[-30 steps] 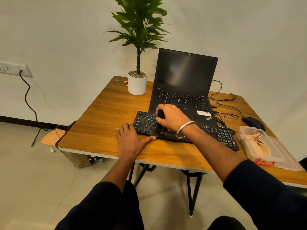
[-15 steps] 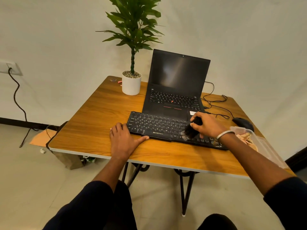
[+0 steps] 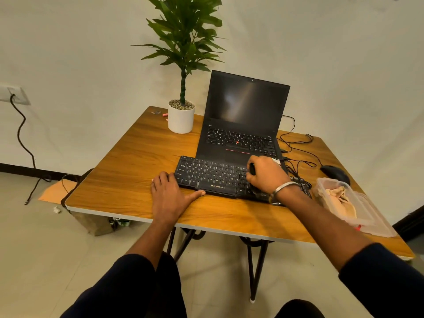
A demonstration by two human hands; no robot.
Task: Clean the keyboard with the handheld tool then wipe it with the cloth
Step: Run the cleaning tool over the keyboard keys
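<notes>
The black external keyboard [image 3: 213,177] lies flat on the wooden counter [image 3: 128,161], directly in front of the open laptop [image 3: 243,125], with its far edge overlapping the laptop's palm rest.

Left hand [image 3: 169,196]: lies palm down on the counter at the keyboard's near left corner. The fingers are spread and hold nothing. The thumb extends along the keyboard's front edge and touches it.

Right hand [image 3: 267,174]: is positioned over the right-centre section of the keyboard, fingers curled around a small dark handheld tool [image 3: 252,169]. Only a narrow dark part of the tool shows at the finger side of the fist; its working end is hidden below the hand. A metal bangle [image 3: 283,188] sits on the wrist.

The cloth [image 3: 339,199], beige and crumpled, lies inside a clear plastic container [image 3: 371,223] on the counter, to the right of the keyboard and near the right forearm. Neither hand touches it.

A black mouse [image 3: 335,174] sits beyond the container, with cables trailing toward the laptop. A potted plant [image 3: 181,117] in a white pot stands to the left of the laptop, well apart from both hands.
</notes>
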